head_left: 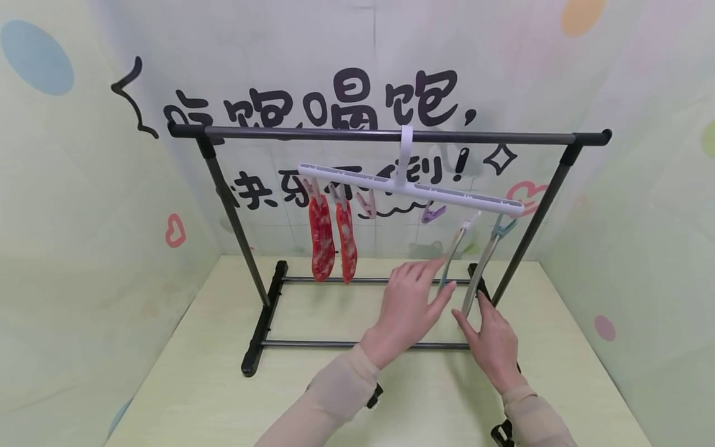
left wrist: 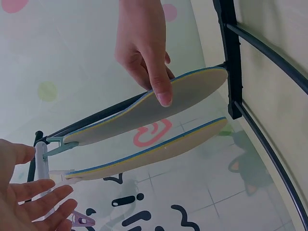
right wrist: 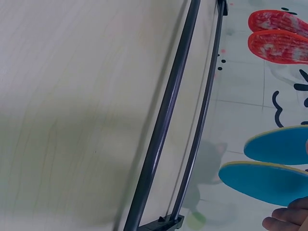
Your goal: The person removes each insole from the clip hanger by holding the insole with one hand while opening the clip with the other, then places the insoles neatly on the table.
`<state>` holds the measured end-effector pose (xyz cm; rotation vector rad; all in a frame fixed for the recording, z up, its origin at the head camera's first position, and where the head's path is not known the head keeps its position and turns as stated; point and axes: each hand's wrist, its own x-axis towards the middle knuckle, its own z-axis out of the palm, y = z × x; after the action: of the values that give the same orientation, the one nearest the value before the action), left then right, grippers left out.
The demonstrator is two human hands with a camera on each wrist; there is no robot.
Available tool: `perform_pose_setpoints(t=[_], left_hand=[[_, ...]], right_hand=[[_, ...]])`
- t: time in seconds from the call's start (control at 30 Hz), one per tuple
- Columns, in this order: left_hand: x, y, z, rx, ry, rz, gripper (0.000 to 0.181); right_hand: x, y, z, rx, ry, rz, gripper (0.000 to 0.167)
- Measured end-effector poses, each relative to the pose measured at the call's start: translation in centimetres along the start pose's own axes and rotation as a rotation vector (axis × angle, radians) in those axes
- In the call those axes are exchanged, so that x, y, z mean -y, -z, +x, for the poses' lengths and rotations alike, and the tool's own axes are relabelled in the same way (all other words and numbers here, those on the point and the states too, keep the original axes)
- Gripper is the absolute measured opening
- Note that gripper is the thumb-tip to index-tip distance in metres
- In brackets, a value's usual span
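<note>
Two insoles hang by clips from a white hanger [head_left: 463, 197]. My right hand [head_left: 494, 341] pinches the right insole [head_left: 477, 279] low down; in the left wrist view the thumb of that hand [left wrist: 151, 57] lies on the pale face of this insole [left wrist: 197, 91]. My left hand [head_left: 408, 304] is beside the other insole [head_left: 454, 249], its fingers extended and spread; the left wrist view shows this hand [left wrist: 36, 197] near the clips, holding nothing. Both insoles, the left [right wrist: 279, 144] and the right [right wrist: 260, 182], show blue faces in the right wrist view.
The hanger hangs on a black rack [head_left: 279, 133] that stands on a pale table [head_left: 201, 347]. Two red, mottled insole-shaped pieces [head_left: 322, 242] hang at the hanger's left. Between the pairs are a pink clip [head_left: 367, 205] and a purple clip [head_left: 432, 213].
</note>
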<state>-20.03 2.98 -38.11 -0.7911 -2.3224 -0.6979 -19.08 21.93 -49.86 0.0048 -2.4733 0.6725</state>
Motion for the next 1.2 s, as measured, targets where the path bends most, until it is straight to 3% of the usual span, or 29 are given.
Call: perform_pose_setpoints(t=[0.33,0.83,1.2], left_hand=[[-1.2,-0.7,1.4,-0.025,-0.004,0.017,0.040],[-1.8,-2.1,2.4,-0.052,-0.029,-0.020,0.042],[-2.6,-2.9,3.5,-0.052,-0.065,0.010,0.040]], right_hand=[[-0.2,-0.4,0.3,-0.020,0.033,-0.010,0.068],[-0.2,-0.7,0.6,-0.002,0.068,-0.037,0.066],[-0.6,-1.1,0.8,-0.060,0.080,-0.020,0.047]])
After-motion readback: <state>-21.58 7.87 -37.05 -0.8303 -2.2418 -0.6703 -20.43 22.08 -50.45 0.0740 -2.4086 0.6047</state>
